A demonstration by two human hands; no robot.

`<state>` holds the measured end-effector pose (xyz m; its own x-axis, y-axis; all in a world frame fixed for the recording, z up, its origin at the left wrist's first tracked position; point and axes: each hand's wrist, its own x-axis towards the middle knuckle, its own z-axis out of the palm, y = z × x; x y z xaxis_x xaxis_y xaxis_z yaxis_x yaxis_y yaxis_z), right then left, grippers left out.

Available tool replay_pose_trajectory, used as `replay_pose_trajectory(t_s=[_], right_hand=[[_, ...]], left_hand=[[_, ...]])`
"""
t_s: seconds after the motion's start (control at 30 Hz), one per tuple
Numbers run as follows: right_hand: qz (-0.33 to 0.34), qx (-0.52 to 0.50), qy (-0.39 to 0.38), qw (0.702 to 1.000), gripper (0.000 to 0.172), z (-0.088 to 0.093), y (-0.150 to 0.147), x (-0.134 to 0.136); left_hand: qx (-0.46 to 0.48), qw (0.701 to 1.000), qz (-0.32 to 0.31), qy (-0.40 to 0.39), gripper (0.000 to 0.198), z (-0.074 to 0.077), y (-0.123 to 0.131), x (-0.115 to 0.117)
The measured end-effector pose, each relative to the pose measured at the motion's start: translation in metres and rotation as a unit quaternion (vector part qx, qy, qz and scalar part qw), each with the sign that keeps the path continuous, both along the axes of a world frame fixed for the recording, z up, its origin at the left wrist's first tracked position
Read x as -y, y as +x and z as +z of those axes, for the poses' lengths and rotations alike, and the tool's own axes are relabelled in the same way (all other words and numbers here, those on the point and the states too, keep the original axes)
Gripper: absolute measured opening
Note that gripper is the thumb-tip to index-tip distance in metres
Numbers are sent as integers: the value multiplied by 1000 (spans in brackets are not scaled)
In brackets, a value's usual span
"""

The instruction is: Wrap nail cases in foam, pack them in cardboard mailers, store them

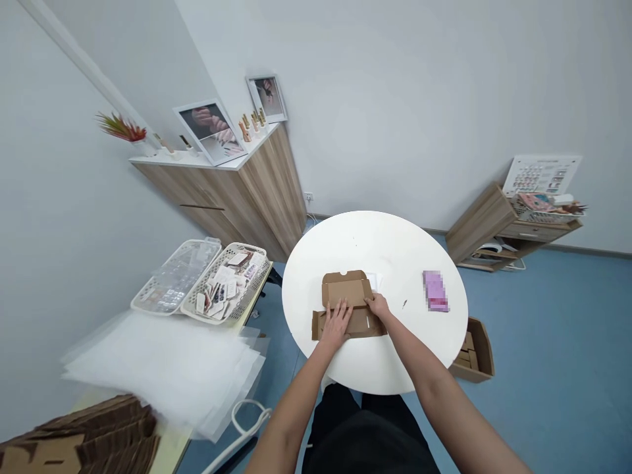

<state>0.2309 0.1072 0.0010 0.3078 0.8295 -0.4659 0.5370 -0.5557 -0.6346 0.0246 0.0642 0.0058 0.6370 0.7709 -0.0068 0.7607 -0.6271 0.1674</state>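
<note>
- Left of centre on our bench [405, 240] we have the carton [345, 293], our left hand [336, 322] on it, our right hand [378, 305] at its right edge.
- Behind our right hand: papers [374, 281].
- Near the bench's right edge: a packet [435, 289].
- Beyond its left edge: two baskets [205, 317].

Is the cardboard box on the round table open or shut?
Open: the cardboard box has its far panel laid out beyond the near one, not folded over it; left hand and right hand touch it.

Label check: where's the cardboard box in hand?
Head view: the cardboard box is on the round white table, left of the purple item, left hand on it, right hand at its right side.
</note>
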Motion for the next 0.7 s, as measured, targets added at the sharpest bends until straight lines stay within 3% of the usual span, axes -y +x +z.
replay_pose_trajectory(t_s=[0.17, 0.4, 0.53, 0.7], right_hand=[[-9, -11, 5, 1000, 14, -1, 5, 10], [11, -35, 23, 999, 17, 0, -4, 16], [-40, -31, 57, 997, 34, 1, 2, 31], [-91, -68, -24, 993, 42, 0, 17, 58]], left_hand=[[-21, 998, 27, -61, 115, -13, 6, -9], [-25, 996, 43, -77, 117, -30, -4, -9], [-23, 995, 48, -80, 115, -34, -6, -7], [-25, 995, 64, -75, 116, -33, -6, -6]])
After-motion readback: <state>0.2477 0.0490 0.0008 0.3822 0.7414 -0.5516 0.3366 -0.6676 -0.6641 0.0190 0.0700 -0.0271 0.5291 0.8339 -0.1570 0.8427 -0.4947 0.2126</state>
